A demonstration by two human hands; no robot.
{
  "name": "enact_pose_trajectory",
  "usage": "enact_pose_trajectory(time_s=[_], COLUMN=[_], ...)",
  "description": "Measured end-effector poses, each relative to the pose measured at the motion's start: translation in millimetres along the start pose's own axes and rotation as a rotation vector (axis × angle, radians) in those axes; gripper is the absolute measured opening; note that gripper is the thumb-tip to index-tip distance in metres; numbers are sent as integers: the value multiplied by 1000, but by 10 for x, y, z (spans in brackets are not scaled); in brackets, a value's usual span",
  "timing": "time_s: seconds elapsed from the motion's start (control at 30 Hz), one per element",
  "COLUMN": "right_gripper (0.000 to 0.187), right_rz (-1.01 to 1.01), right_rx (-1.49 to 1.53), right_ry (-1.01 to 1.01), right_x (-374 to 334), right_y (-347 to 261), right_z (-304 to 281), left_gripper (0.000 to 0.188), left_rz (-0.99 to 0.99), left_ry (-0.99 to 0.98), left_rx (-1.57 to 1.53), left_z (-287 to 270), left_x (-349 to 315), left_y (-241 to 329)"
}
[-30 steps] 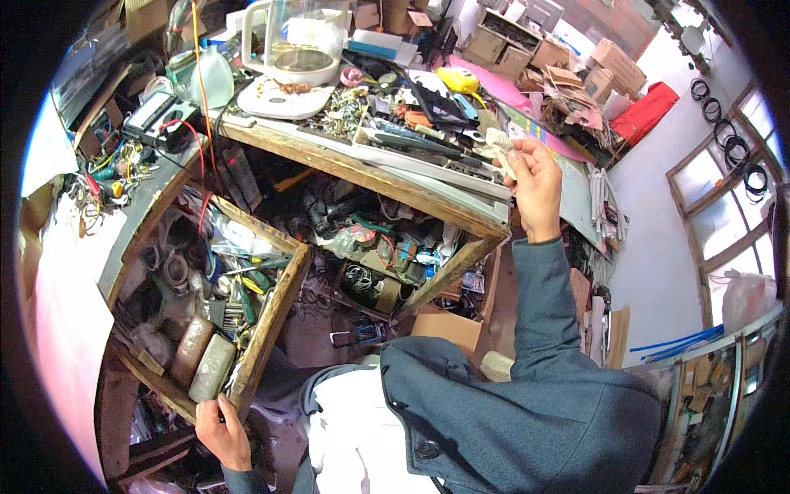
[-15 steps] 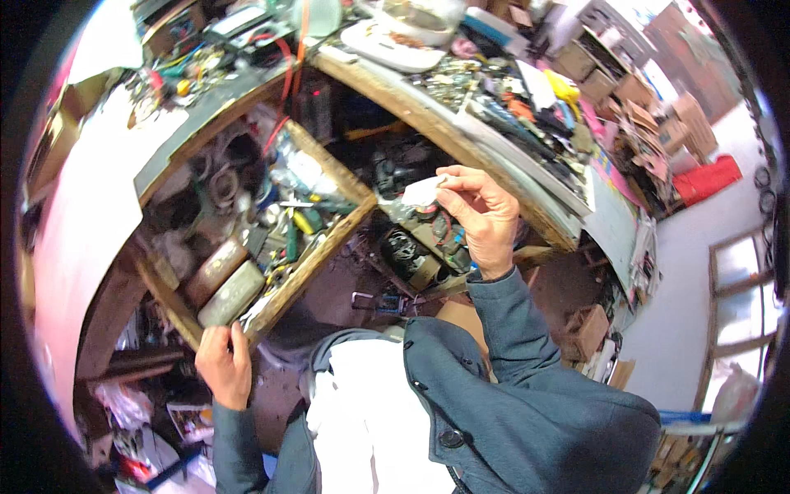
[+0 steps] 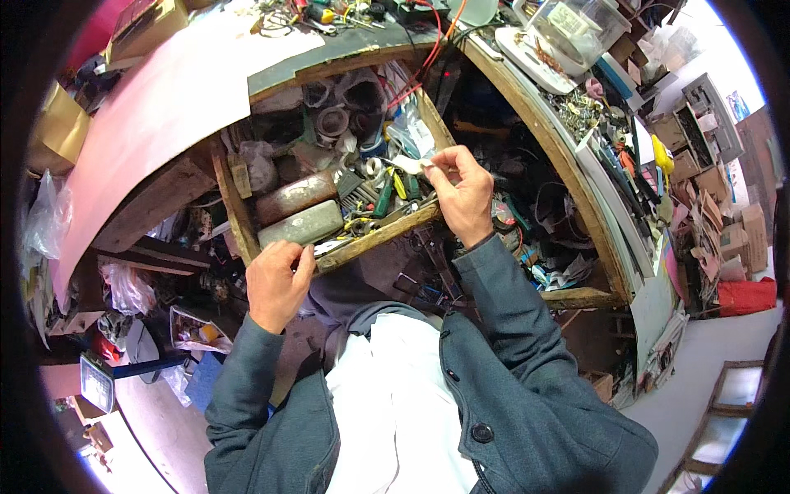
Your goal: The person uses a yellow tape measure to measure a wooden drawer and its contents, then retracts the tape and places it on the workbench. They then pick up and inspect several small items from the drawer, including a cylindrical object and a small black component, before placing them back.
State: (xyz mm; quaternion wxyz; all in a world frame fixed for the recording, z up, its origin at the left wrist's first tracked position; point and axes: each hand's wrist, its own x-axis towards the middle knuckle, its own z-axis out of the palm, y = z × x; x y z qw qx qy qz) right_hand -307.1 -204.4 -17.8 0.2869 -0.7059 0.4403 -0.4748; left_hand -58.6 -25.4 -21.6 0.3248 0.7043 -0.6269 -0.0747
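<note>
My left hand (image 3: 281, 285) is closed over the front corner of an open wooden drawer (image 3: 380, 237), fingers curled on its edge. Above the drawer's right end, my right hand (image 3: 463, 198) pinches a small white packet (image 3: 408, 164) between thumb and fingers; what is in it does not show. Beneath the packet lie pliers with green handles (image 3: 383, 196) and other loose hand tools. A rust-brown rounded block (image 3: 295, 198) and a grey-green rounded block (image 3: 301, 224) lie side by side at the drawer's left. Rolls (image 3: 332, 123) and plastic bags fill the back.
A second open drawer (image 3: 588, 294) with wires and small parts is at the right. The worktop carries a white tray (image 3: 535, 64), a clear plastic tub (image 3: 578, 29) and many loose parts. Red cables (image 3: 431, 51) hang down between the drawers. Cardboard boxes (image 3: 735, 235) are stacked far right.
My right hand has carried the white packet leftward, from over the right drawer to above the left drawer's contents. My left hand stays on the drawer's front edge. The view has turned left.
</note>
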Motion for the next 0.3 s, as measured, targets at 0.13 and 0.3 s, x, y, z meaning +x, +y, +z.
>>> enact_pose_trajectory(time_s=[0.13,0.3], right_gripper=[16,17], right_rz=[-337,-337], right_rx=[-282,-452], right_ry=[92,56], right_x=[187,272], right_y=[-10,88], right_z=[22,-128], left_gripper=[25,26], left_rz=[12,58], left_ry=[24,21], left_rx=[-17,30], left_z=[5,62], left_x=[2,84], left_y=[19,53])
